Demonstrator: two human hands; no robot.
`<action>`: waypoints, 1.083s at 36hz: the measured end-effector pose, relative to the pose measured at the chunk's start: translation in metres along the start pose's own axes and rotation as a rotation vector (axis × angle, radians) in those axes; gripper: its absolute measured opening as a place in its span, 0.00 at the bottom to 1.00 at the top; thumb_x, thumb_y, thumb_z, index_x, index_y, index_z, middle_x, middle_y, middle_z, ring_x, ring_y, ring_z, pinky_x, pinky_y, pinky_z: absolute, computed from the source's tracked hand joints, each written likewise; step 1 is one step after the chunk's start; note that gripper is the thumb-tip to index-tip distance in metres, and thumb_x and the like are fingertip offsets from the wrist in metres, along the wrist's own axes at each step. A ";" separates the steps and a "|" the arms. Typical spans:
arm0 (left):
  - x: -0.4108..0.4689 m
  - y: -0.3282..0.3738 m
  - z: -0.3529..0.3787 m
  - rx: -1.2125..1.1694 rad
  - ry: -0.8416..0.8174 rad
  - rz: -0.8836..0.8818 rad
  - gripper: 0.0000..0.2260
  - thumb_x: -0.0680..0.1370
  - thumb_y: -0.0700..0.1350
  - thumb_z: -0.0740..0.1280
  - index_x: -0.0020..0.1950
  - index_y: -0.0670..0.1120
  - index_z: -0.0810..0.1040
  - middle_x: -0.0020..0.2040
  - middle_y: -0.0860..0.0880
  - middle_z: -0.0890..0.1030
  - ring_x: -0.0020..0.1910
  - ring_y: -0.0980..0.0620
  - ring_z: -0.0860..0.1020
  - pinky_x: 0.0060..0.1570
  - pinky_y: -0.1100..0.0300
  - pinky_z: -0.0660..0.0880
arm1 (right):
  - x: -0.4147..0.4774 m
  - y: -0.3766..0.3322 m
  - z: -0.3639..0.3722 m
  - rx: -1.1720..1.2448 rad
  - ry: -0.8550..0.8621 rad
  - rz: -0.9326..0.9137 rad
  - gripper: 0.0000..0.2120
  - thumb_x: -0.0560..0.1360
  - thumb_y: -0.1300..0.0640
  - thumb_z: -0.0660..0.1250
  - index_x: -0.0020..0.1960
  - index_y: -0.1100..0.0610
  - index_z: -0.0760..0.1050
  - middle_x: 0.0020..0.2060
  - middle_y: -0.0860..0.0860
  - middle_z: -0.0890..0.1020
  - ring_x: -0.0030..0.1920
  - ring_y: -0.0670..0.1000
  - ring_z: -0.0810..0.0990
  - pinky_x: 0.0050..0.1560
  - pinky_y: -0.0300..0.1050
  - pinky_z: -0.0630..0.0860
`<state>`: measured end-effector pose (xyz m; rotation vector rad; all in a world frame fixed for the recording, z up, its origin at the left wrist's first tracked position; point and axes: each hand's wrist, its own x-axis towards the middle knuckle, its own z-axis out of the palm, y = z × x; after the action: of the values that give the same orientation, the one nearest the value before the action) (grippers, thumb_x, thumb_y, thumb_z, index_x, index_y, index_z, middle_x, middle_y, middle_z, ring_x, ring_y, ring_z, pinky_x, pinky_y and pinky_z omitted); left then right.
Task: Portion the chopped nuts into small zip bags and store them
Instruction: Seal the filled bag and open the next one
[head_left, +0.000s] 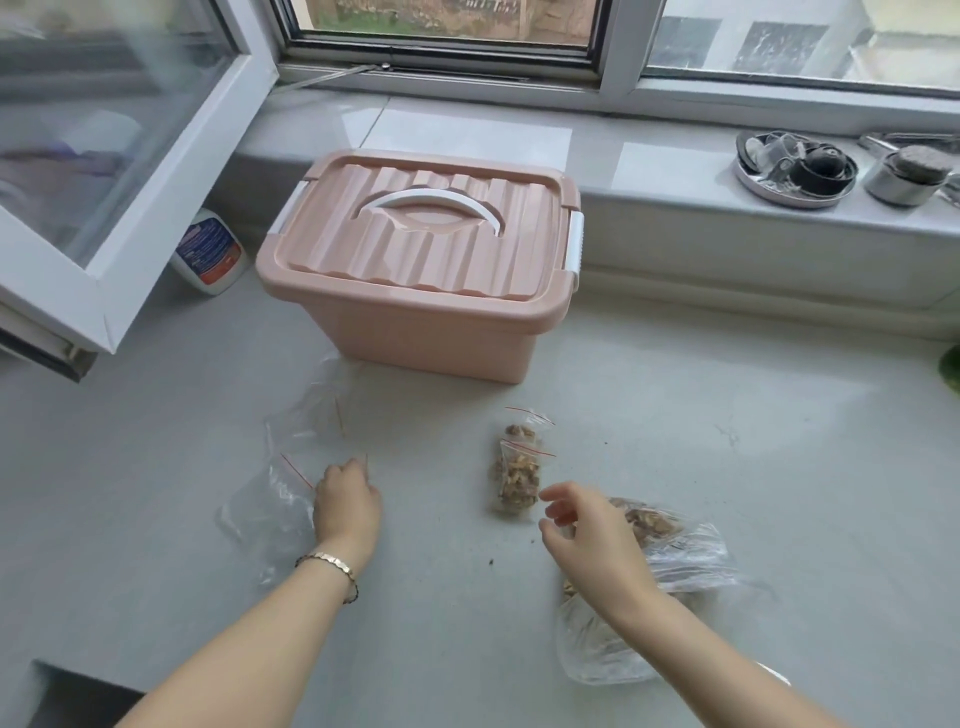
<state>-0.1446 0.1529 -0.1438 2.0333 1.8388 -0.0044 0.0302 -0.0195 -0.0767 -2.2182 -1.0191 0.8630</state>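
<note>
On the grey counter (675, 415), at six o'clock from the closed pink storage box (415, 260), two filled zip bags (517, 467) of chopped nuts are shown lying overlapped, red seal strips uppermost. At nine o'clock from these, a loose pile of empty zip bags (280, 488) is seen, with the left hand (345, 499) closed down over its near edge; whether one bag is actually pinched cannot be told. At four o'clock from the filled pair, the large supply bag (670, 566) of nuts is partly covered by the right hand (587, 530), whose fingers are spread loosely and hold nothing.

The small bags are judged very light, limp and slippery, liable to cling together, so a single one is best separated at its stiffer red-lined mouth. Filled bags are judged soft and lumpy, and are best lifted by the sealed top or cradled beneath. The nut pieces are brittle, and crumbs (491, 561) are already scattered nearby.
</note>
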 end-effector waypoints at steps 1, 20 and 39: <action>-0.001 0.000 0.000 -0.070 0.002 0.006 0.07 0.74 0.33 0.61 0.49 0.36 0.76 0.50 0.36 0.76 0.50 0.37 0.74 0.47 0.52 0.70 | -0.001 0.000 0.000 0.004 -0.002 -0.006 0.10 0.75 0.59 0.63 0.56 0.52 0.74 0.44 0.45 0.77 0.48 0.43 0.75 0.50 0.35 0.70; -0.151 0.119 -0.069 -1.075 -0.295 0.308 0.08 0.71 0.34 0.70 0.40 0.47 0.80 0.36 0.48 0.82 0.36 0.54 0.80 0.40 0.61 0.77 | -0.045 -0.033 -0.052 0.806 0.086 0.086 0.03 0.72 0.61 0.69 0.42 0.60 0.81 0.33 0.49 0.82 0.35 0.43 0.78 0.38 0.35 0.75; -0.197 0.153 -0.059 -0.830 -0.199 0.679 0.05 0.70 0.47 0.70 0.44 0.50 0.83 0.43 0.57 0.78 0.40 0.57 0.80 0.43 0.61 0.77 | -0.093 -0.008 -0.093 0.884 0.177 0.058 0.10 0.76 0.58 0.64 0.43 0.57 0.84 0.40 0.54 0.86 0.45 0.54 0.84 0.47 0.45 0.79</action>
<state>-0.0402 -0.0269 0.0062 1.8107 0.7412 0.6084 0.0477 -0.1088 0.0188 -1.5245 -0.3621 0.8900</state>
